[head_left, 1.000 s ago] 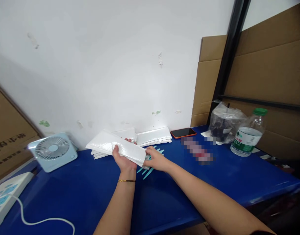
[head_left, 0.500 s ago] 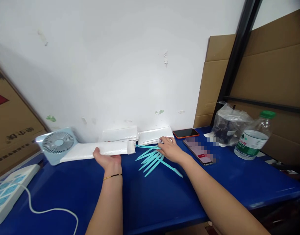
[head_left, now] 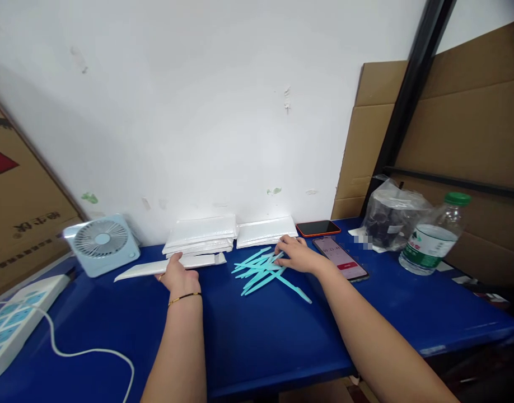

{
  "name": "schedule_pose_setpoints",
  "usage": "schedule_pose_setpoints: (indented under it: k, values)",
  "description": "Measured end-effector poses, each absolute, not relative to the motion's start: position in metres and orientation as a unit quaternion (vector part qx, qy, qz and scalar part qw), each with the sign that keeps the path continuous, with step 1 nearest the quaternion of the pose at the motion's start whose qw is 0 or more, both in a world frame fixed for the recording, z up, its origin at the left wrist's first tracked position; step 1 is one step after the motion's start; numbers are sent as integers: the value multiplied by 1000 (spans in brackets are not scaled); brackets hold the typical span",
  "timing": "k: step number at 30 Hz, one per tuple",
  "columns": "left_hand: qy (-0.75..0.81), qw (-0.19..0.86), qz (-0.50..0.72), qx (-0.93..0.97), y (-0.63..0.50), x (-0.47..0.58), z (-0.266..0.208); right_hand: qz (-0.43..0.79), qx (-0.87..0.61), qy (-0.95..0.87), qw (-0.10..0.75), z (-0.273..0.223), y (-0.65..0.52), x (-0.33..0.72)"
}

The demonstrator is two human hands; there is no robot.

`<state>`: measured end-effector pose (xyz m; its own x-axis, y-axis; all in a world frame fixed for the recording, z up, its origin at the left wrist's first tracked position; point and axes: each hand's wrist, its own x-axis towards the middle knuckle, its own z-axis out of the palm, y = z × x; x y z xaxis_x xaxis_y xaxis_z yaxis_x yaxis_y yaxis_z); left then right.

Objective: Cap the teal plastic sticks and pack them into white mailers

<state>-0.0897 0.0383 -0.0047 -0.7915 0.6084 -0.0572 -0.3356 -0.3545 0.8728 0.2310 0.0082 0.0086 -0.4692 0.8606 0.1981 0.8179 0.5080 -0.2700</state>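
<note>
My left hand [head_left: 178,274] is closed round a slim white padded envelope [head_left: 145,269], seen nearly edge-on just above the blue table. The envelope's crumpled end points right. To its right lies a loose, crossed pile of slim turquoise plastic sticks [head_left: 257,272], some with broader flat ends. My right hand [head_left: 297,254] reaches over the pile's upper right side, fingers bent and fingertips closed on the end of a stick. Behind my hands, stacked white padded envelopes [head_left: 202,228] lie against the wall, with a second stack [head_left: 265,230] beside them.
At the left stand a light-blue fan [head_left: 103,243] and a white power strip [head_left: 22,319] with a cable. A phone with an orange edge [head_left: 318,228] and a lit phone [head_left: 345,263] lie right of my hand. Farther right are a bagged dark cup [head_left: 391,218] and a water bottle [head_left: 431,240].
My left hand has moved slightly left and lower, turning the envelope from broad side to edge-on. The turquoise sticks now lie more jumbled together. My right hand has shifted slightly right.
</note>
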Motion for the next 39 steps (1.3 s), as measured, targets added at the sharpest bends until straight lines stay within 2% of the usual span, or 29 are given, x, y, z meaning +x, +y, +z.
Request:
schedule_pose_setpoints:
  k: [3, 5, 9, 10, 11, 13, 15, 16, 17, 19, 24, 30, 32, 36, 39]
  values:
    - [544, 255, 797, 57, 30, -92, -2, 143, -508, -838, 140, 19, 4, 244]
    - [593, 188, 782, 49, 18, -91, 5, 186, -516, -828, 120, 24, 1, 248]
    - [615, -113, 754, 202, -6, -78, 28, 202, -534, -814, 106, 30, -4, 249]
    - [596, -156, 740, 271, -9, -71, 33, 200, -541, -811, 101, 31, -6, 249]
    - [577, -157, 726, 340, -10, -63, 35, 201, -547, -807, 93, 33, -7, 248]
    - [563, -32, 648, 512, -9, -41, 33, 215, -561, -797, 55, 36, -10, 248]
    - [547, 144, 435, 701, -4, -18, 20, 250, -569, -783, -17, 38, -12, 247]
    - [534, 185, 329, 756, -2, -7, 10, 263, -570, -777, -55, 38, -13, 246]
    - [523, 197, 238, 794, 0, 3, 1, 268, -570, -772, -86, 38, -14, 243]
    - [519, 169, 149, 825, 4, 17, -15, 249, -566, -777, -120, 37, -14, 236]
    - [552, 115, 111, 818, 11, 20, -22, 208, -565, -784, -152, 37, -14, 223]
    - [504, 148, 126, 842, 12, 10, -17, 242, -568, -774, -142, 33, -5, 258]
    - [489, 167, 129, 846, 8, 9, -16, 293, -549, -777, -98, 31, 0, 276]
    - [456, 205, 116, 858, -4, 11, -9, 329, -529, -779, 67, 26, 9, 294]
    - [430, 212, 108, 871, -14, 14, -5, 298, -589, -746, 91, 17, 16, 286]
